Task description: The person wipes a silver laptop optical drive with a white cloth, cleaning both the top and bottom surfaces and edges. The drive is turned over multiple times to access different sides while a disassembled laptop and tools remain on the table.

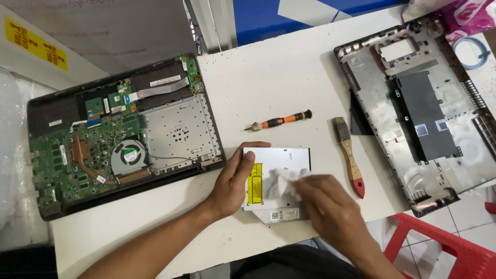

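Note:
A flat silver optical drive (289, 157) with a yellow label lies on the white table (268, 77) near its front edge. My left hand (235, 178) rests on the drive's left edge and holds it down. My right hand (325, 204) presses a crumpled white tissue (281, 178) onto the drive's top, fingers pinched on the tissue.
An opened laptop (124, 134) with green board and fan lies at the left. Its removed bottom cover (418, 103) lies at the right. An orange-and-black screwdriver (281, 121) and a red-handled brush (350, 155) lie behind the drive. A red stool (444, 243) stands below right.

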